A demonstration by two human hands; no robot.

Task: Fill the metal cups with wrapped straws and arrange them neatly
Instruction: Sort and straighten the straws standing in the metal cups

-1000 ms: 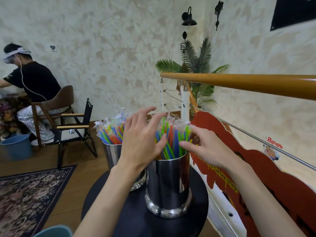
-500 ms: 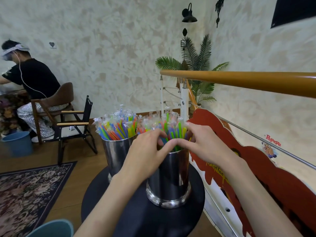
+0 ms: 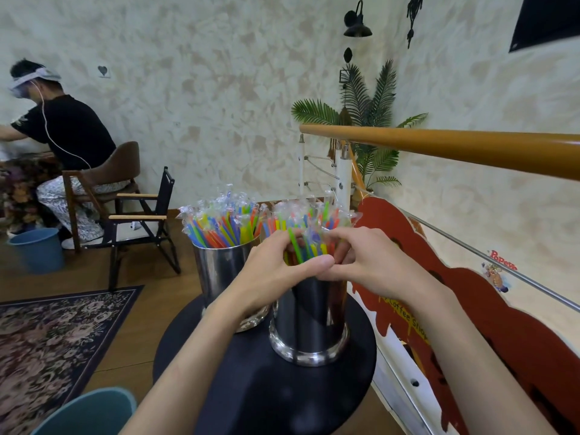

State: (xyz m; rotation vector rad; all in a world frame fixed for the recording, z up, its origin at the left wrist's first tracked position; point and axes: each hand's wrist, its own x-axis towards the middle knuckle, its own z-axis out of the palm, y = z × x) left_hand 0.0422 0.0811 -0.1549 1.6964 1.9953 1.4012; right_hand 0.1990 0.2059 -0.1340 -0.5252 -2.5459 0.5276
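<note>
Two shiny metal cups stand on a round black table. The near cup holds a bundle of colourful wrapped straws. My left hand and my right hand curl round that bundle from either side just above the cup's rim, thumbs meeting in front. The far cup, behind and to the left, is full of wrapped straws that fan out at the top. My left hand hides part of its right side.
A wooden handrail and a red cut-out sign run along the right. A patterned rug lies at left, a teal bucket rim at bottom left. Behind, a person sits on a chair beside a folding chair and a blue bucket.
Both hands came down from the straw tops and closed in round the bundle in the near cup, drawing the straws together. The view shifted slightly.
</note>
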